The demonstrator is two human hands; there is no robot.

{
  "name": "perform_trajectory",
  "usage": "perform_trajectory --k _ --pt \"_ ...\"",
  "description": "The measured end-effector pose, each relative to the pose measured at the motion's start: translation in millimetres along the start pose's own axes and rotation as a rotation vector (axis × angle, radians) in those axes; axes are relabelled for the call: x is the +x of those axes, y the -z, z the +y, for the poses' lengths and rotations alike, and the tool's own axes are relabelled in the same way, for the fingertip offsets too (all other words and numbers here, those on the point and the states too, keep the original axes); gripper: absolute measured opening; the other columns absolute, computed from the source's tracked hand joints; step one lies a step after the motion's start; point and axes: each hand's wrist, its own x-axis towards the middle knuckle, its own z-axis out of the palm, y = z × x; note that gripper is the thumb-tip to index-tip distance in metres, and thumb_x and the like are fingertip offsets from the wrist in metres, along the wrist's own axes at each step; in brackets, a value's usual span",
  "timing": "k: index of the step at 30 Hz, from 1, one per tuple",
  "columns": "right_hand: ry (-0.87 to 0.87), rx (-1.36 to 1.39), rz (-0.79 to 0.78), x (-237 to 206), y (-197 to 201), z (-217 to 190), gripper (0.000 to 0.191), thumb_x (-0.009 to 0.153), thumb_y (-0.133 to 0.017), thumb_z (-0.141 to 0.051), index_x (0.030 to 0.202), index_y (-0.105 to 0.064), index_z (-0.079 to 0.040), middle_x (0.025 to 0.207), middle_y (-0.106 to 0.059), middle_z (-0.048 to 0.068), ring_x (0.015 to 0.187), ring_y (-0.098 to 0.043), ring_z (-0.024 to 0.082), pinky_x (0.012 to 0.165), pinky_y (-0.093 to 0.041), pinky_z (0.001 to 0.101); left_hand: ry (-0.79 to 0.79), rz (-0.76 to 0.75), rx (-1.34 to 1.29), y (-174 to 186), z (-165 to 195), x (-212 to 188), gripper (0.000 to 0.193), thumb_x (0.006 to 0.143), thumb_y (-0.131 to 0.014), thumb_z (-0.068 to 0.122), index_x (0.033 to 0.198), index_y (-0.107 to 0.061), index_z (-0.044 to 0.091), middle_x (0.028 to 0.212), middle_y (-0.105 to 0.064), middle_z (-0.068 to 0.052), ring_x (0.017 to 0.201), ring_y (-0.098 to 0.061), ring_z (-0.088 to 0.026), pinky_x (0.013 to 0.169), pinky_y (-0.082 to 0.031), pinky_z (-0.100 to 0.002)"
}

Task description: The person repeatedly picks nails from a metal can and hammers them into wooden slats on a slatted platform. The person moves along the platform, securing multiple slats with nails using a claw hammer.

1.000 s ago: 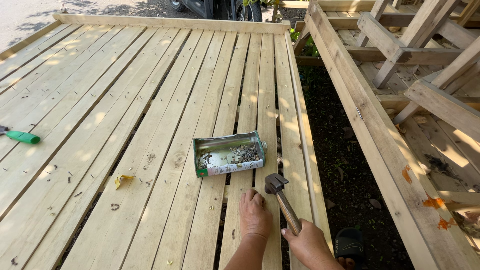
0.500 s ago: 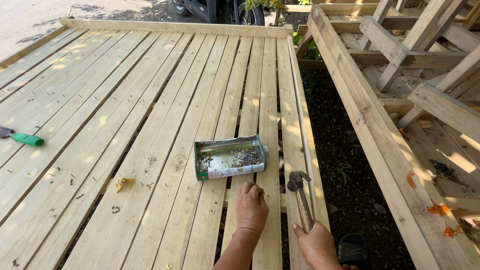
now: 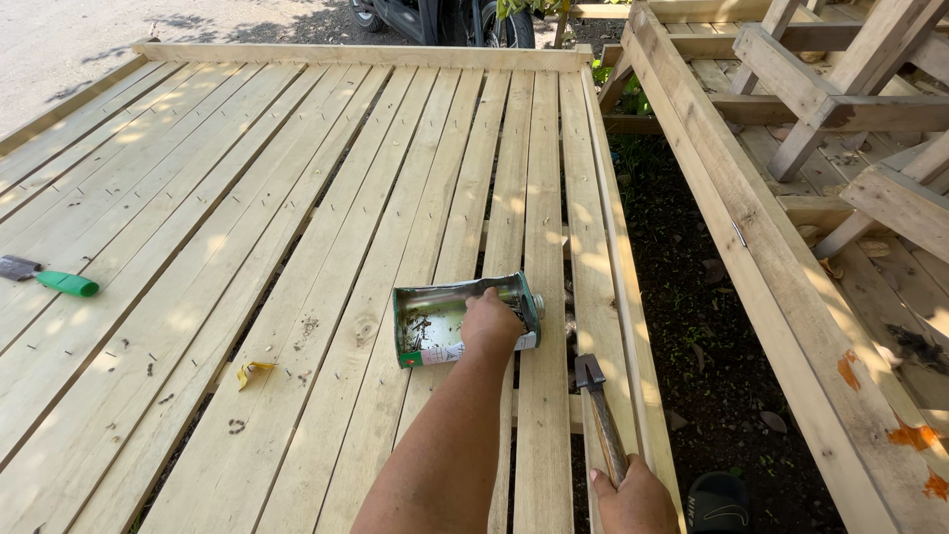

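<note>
Since half a second ago our left hand (image 3: 491,321) has moved from the plank into the cut-open tin (image 3: 465,318) at frame centre, fingers hidden. Right hand (image 3: 635,494), lower right, stays wrapped around the hammer (image 3: 601,420).

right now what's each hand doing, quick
Left hand: reaching into the open rectangular metal tin; whether it grips anything cannot be told.
Right hand: closed on the wooden-handled hammer.

Tin (image 3: 435,326): green rim, white side. Planks (image 3: 297,198): pale yellow wood. Tool handle (image 3: 67,284): bright green. Hammer (image 3: 598,415): grey head.
</note>
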Motion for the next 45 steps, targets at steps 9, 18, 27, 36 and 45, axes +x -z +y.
perform_trajectory --k 9,18,27,36,45 --pt "0.003 -0.044 0.054 0 -4 3 0.057 0.098 -0.066 -0.042 0.131 -0.054 0.003 0.096 -0.074 0.019 0.097 -0.078 0.030 0.098 -0.059 0.0395 -0.023 -0.041 0.022 2 3 -13 0.027 0.090 -0.067 0.019 0.115 -0.077 0.014 0.121 -0.073 -0.012 0.113 -0.070 -0.029 0.096 -0.056 -0.040" --pt "-0.019 -0.030 0.033 -7 0 -4 0.051 0.099 -0.062 -0.042 0.127 -0.060 0.001 0.098 -0.078 0.017 0.099 -0.081 0.029 0.099 -0.059 0.0404 -0.042 0.194 -0.482 3 -9 -4 0.015 0.084 -0.077 0.016 0.097 -0.080 0.009 0.096 -0.077 -0.012 0.089 -0.073 -0.027 0.086 -0.057 -0.040" --pt "-0.042 -0.014 0.033 -30 14 -22 0.056 0.100 -0.062 -0.045 0.134 -0.056 -0.002 0.099 -0.076 0.014 0.099 -0.079 0.025 0.095 -0.061 0.0396 0.076 0.051 -0.865 15 -20 4 0.008 0.094 -0.066 0.001 0.095 -0.074 0.000 0.080 -0.073 -0.013 0.062 -0.071 -0.021 0.049 -0.056 -0.033" --pt "-0.010 0.053 -0.014 -64 33 -33 0.038 0.101 -0.061 -0.043 0.114 -0.063 -0.008 0.079 -0.066 0.005 0.073 -0.070 0.017 0.072 -0.059 0.0400 0.048 0.091 -0.558 18 -24 3 0.028 0.081 -0.071 -0.009 0.102 -0.080 0.006 0.094 -0.079 -0.012 0.078 -0.074 -0.017 0.068 -0.058 -0.030" --pt "-0.007 0.083 -0.010 -72 34 -36 0.038 0.102 -0.060 -0.042 0.116 -0.059 -0.007 0.083 -0.068 0.006 0.075 -0.073 0.017 0.075 -0.060 0.0392 -0.174 0.173 0.049 5 -10 1 0.057 0.068 -0.082 0.014 0.124 -0.069 0.012 0.133 -0.058 -0.020 0.115 -0.058 -0.045 0.092 -0.051 -0.052"
